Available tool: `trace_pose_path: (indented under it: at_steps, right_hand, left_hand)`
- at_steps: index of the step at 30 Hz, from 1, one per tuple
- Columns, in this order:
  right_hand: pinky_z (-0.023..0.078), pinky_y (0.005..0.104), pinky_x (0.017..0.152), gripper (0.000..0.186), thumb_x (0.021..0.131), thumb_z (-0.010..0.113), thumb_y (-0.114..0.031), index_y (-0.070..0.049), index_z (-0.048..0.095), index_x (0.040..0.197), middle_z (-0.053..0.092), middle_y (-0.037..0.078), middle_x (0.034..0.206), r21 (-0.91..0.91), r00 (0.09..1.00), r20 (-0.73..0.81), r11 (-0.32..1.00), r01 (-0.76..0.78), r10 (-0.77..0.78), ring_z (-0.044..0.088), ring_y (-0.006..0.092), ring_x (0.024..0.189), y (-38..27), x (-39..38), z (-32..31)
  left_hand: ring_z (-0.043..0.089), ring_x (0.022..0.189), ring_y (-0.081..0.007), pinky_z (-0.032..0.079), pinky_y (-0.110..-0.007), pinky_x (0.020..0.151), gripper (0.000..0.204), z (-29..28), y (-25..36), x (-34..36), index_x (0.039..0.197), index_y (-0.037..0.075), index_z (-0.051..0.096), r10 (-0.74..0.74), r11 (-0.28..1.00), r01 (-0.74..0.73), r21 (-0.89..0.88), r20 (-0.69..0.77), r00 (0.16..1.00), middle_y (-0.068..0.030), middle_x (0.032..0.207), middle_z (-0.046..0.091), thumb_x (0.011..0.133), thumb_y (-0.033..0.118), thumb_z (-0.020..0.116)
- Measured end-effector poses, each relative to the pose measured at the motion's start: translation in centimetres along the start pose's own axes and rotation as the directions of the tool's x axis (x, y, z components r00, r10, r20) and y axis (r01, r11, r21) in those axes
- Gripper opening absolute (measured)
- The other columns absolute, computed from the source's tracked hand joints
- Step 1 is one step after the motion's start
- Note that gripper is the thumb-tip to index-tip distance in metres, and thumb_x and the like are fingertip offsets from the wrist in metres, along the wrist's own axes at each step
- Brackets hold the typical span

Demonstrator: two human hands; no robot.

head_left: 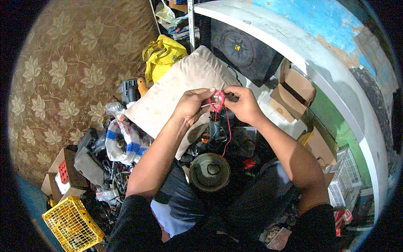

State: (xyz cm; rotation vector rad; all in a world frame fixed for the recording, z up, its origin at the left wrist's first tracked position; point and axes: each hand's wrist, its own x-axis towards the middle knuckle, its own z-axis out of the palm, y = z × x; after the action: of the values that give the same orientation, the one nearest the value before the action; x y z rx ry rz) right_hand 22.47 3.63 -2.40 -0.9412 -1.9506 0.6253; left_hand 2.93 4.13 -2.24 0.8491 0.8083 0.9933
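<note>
Between my two hands hangs a small pink-red ring of cord or yarn (221, 98), its wound edge looking knotted or braided. My left hand (191, 107) pinches the ring's left side between thumb and fingers. On the other side my right hand (244, 105) has its fingertips closed at the ring's right edge. A thin loose strand (229, 133) of the same colour trails down from there toward my lap. Right behind the hands lies a pale stained cushion (184, 77). Below them stands a round dark metal vessel (210, 172) with a knob-like centre.
A brown leaf-patterned mattress or cover (63, 75) fills the left. Tangled cables, plastic bags and a yellow crate (73, 224) lie left of me. Ahead are a yellow bag (163, 56) and a black speaker (237, 48). Cardboard boxes (294, 90) and a white basket (345, 180) stand right.
</note>
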Motion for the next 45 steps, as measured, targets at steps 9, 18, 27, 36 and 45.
trace_pose_path:
  at_steps: [9, 18, 27, 36, 45]
  right_hand:
    - [0.058, 0.0329, 0.071, 0.022, 0.092, 0.062, -0.014, 0.005, 0.066, 0.103, 0.069, 0.012, 0.095, 0.604, 0.877, 0.285, 0.638, -0.478, 0.387, 0.068, 0.0189, 0.08, 1.6, -0.9, 0.5]
    - [0.055, 0.0367, 0.079, 0.025, 0.095, 0.061, -0.024, -0.002, 0.066, 0.106, 0.068, 0.008, 0.1, 0.672, 0.794, 0.358, 0.455, -0.584, 0.491, 0.065, 0.0195, 0.091, -0.6, -0.8, 0.2]
    - [0.055, 0.0363, 0.083, 0.018, 0.095, 0.063, -0.018, -0.004, 0.068, 0.106, 0.068, 0.006, 0.1, 0.762, 0.785, 0.458, 0.271, -0.588, 0.417, 0.065, 0.016, 0.092, -1.3, -0.4, 0.1]
    - [0.054, 0.0292, 0.061, 0.015, 0.087, 0.071, -0.011, 0.003, 0.073, 0.093, 0.072, 0.011, 0.076, 0.159, 0.923, 0.078, 0.909, -0.384, 0.376, 0.068, 0.0149, 0.063, -1.2, -0.9, -0.2]
    - [0.054, 0.0303, 0.057, 0.013, 0.085, 0.069, -0.006, 0.001, 0.073, 0.096, 0.072, 0.013, 0.079, 0.072, 0.952, -0.04, 0.951, -0.299, 0.303, 0.068, 0.0161, 0.065, -0.6, -0.4, -1.0]
  left_hand:
    - [0.062, 0.077, -0.0181, 0.053, -0.034, 0.076, 0.025, 0.7, -0.3, -0.2, 0.092, -0.001, 0.071, 0.061, 0.984, -0.051, 0.17, -0.054, 0.997, -0.0082, 0.083, 0.065, 0.09, 0.023, 0.07]
    - [0.058, 0.072, -0.0169, 0.052, -0.033, 0.073, 0.025, 0.8, -0.4, 0.0, 0.091, 0.0, 0.072, 0.102, 0.966, -0.078, 0.248, -0.087, 0.991, -0.0054, 0.076, 0.061, 0.089, 0.024, 0.071]
    - [0.061, 0.073, -0.0169, 0.051, -0.034, 0.076, 0.024, 0.6, 0.4, -0.1, 0.087, 0.002, 0.072, 0.063, 0.984, -0.054, 0.169, -0.048, 0.997, -0.0062, 0.076, 0.064, 0.091, 0.025, 0.068]
    - [0.062, 0.071, -0.0168, 0.055, -0.033, 0.071, 0.023, 0.7, -0.3, -0.1, 0.085, -0.002, 0.071, 0.181, 0.929, -0.174, 0.327, 0.011, 0.983, -0.0072, 0.076, 0.065, 0.089, 0.02, 0.071]
    - [0.063, 0.074, -0.0168, 0.054, -0.033, 0.075, 0.023, 0.2, -0.2, 0.7, 0.094, -0.003, 0.071, 0.23, 0.86, -0.216, 0.463, 0.026, 0.973, -0.008, 0.08, 0.066, 0.091, 0.02, 0.068]
